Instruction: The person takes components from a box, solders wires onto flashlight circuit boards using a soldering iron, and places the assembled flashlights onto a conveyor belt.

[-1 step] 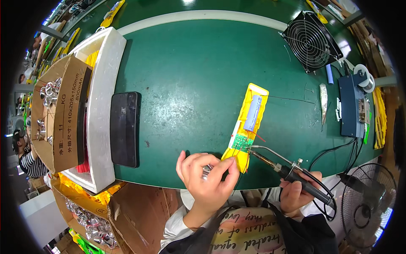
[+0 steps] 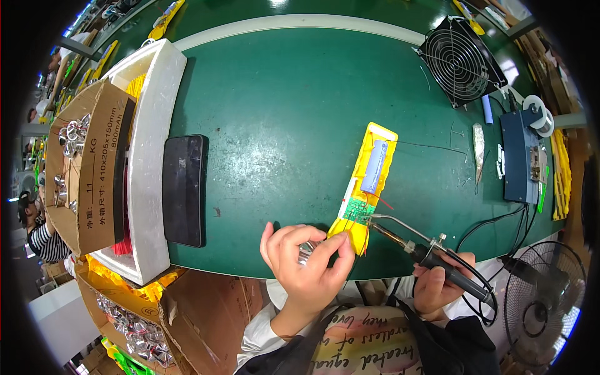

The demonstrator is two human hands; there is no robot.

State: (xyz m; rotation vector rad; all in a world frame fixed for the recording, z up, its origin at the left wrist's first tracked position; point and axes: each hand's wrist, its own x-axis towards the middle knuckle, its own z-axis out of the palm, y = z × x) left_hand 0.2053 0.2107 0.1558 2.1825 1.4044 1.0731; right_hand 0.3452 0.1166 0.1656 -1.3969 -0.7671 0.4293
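Pinched between the fingers of the left hand (image 2: 307, 261), low in the centre of the frame, is a small shiny metal piece (image 2: 305, 251), held just beside the near end of a yellow plastic tray (image 2: 370, 182). That tray lies slantwise on the smooth green table (image 2: 281, 94), right of centre, carrying a pale blue cylindrical battery (image 2: 375, 165) and a small green circuit board (image 2: 359, 210), likely kept close for easy reach. Lower right, the right hand (image 2: 440, 282) is closed around the black handle of a soldering iron (image 2: 431, 255), its thin metal tip reaching to the board. At the left sits a flat black tablet (image 2: 184, 190) beside a white foam box (image 2: 153, 156). A wire-guarded black fan (image 2: 461, 61) stands upper right.
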